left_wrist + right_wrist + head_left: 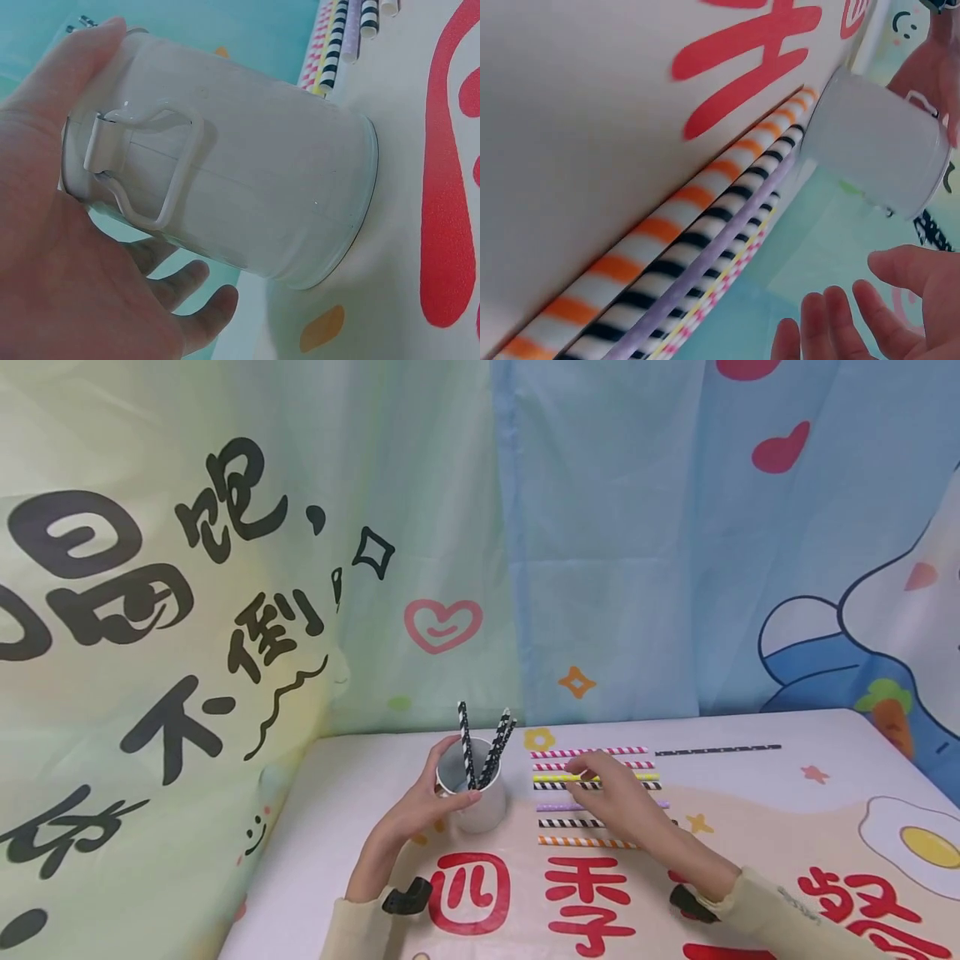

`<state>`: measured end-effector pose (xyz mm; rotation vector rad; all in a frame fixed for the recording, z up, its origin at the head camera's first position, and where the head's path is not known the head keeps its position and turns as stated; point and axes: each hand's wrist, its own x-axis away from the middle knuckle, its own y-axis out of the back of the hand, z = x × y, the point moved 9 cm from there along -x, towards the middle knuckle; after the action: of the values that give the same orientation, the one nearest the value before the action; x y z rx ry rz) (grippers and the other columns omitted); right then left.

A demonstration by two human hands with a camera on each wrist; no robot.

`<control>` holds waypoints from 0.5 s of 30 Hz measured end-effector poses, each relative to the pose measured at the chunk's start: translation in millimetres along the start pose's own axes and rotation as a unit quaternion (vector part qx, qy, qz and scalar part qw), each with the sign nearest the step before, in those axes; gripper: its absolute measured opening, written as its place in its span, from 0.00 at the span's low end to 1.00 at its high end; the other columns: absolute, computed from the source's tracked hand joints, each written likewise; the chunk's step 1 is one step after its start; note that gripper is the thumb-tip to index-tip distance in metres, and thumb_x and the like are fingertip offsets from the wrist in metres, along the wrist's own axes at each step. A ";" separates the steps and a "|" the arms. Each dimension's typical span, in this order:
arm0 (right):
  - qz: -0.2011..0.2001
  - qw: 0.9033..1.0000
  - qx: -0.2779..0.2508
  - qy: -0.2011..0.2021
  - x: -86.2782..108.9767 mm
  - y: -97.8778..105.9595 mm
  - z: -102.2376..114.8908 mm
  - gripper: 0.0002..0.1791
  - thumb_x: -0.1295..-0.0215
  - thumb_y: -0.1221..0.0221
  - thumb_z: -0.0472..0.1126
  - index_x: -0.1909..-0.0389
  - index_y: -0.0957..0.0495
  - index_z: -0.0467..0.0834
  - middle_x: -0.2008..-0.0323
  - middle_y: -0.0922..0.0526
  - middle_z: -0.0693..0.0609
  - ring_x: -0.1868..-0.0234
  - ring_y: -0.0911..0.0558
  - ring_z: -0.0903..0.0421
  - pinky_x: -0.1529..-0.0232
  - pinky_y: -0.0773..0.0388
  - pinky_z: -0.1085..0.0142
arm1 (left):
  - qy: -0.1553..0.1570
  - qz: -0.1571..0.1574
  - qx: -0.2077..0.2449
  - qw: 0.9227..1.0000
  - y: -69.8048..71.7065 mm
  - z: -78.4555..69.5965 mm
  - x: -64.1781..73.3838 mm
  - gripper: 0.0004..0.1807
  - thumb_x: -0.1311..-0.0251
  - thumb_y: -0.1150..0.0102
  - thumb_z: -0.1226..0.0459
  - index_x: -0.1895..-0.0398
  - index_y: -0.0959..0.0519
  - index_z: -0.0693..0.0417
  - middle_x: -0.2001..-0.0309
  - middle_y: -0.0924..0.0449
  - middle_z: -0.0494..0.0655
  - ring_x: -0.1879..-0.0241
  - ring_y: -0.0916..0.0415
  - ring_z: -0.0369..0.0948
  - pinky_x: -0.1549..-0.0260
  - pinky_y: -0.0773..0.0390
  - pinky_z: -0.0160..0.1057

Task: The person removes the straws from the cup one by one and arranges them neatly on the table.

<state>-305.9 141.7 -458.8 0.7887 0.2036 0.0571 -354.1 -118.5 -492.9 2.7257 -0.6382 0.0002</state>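
My left hand [420, 802] grips a white mug [486, 814] near its rim, thumb on one side and fingers on the other. A small wire-like handle [184, 176] shows on the mug's side in the left wrist view. Black straws with white marks [491, 760] stand leaning inside the mug. Over the row of paper straws, my right hand [615, 797] hovers with fingers loosely bent and nothing between them. That row includes an orange-striped straw [570, 841], a purple straw [555, 807], a yellow straw [551, 778] and a pink-striped straw [551, 754].
One black straw with white marks [720, 750] lies apart at the back right of the table. The tabletop [330, 827] carries printed red characters and a fried egg picture. Behind it hangs a printed curtain [600, 527].
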 end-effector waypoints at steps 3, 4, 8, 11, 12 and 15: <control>-0.001 1.000 -0.010 -0.002 -3.1 -6.7 8.0 0.16 0.33 0.36 0.42 0.46 0.21 0.46 0.50 0.18 0.50 0.48 0.20 0.50 0.46 0.19 0.53 | -0.002 0.002 0.001 1.000 0.3 -1.1 -0.4 0.50 0.42 0.30 0.52 0.23 0.52 0.29 0.25 0.47 0.51 0.27 0.45 0.57 0.34 0.39 0.71; -0.002 1.000 -0.015 -0.002 -4.7 -8.5 11.0 0.15 0.33 0.36 0.42 0.46 0.21 0.47 0.50 0.18 0.51 0.48 0.20 0.51 0.46 0.19 0.53 | -0.002 0.001 0.001 1.000 0.5 -1.5 -0.2 0.50 0.42 0.30 0.53 0.23 0.52 0.29 0.25 0.47 0.51 0.27 0.45 0.57 0.34 0.40 0.71; -0.010 0.999 -0.047 -0.008 -10.9 -14.7 21.9 0.12 0.32 0.36 0.44 0.50 0.20 0.48 0.53 0.18 0.53 0.51 0.19 0.54 0.46 0.19 0.54 | -0.001 -0.001 0.003 1.000 1.2 -2.0 0.3 0.49 0.42 0.30 0.53 0.23 0.51 0.29 0.25 0.48 0.51 0.27 0.45 0.57 0.34 0.40 0.71; -0.013 0.997 -0.074 -0.011 -14.8 -19.7 27.9 0.11 0.32 0.37 0.45 0.51 0.21 0.49 0.54 0.18 0.55 0.51 0.19 0.56 0.48 0.18 0.57 | -0.002 -0.002 0.003 1.000 1.3 -1.6 0.0 0.49 0.42 0.30 0.53 0.23 0.51 0.28 0.24 0.49 0.51 0.26 0.46 0.58 0.34 0.41 0.72; -0.014 0.996 -0.083 -0.012 -15.9 -21.5 29.2 0.11 0.31 0.37 0.45 0.51 0.21 0.49 0.54 0.17 0.55 0.52 0.19 0.56 0.48 0.18 0.59 | -0.002 -0.002 0.003 1.000 1.1 -1.5 -0.1 0.49 0.42 0.30 0.53 0.23 0.51 0.28 0.24 0.49 0.51 0.26 0.47 0.58 0.34 0.41 0.72; -0.018 0.994 -0.108 -0.013 -19.6 -26.8 32.7 0.11 0.31 0.37 0.45 0.51 0.21 0.48 0.54 0.17 0.56 0.51 0.19 0.57 0.49 0.19 0.62 | -0.003 0.002 0.005 1.000 -0.2 -1.5 -0.1 0.49 0.42 0.30 0.52 0.23 0.51 0.29 0.24 0.49 0.51 0.26 0.47 0.58 0.34 0.41 0.73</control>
<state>-319.2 97.5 -452.2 0.5691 0.1832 0.0350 -354.0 -117.8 -491.6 2.7353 -0.6476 -0.0034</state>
